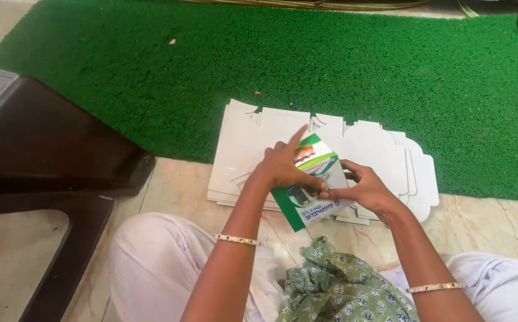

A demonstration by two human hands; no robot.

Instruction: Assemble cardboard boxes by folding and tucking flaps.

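over the flat white blanks [384,155], left hand [280,167] and right hand [363,189] pinch the green carton [313,197]; best crease squarely along scored edges.

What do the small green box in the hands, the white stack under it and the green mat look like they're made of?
Green box: thin printed card, slightly glossy, with sharp folded edges. White stack: flat die-cut card, matte, with cut tabs showing; probably the same stock unprinted side up. Green mat: looks like synthetic turf, with a rough, bristly pile.
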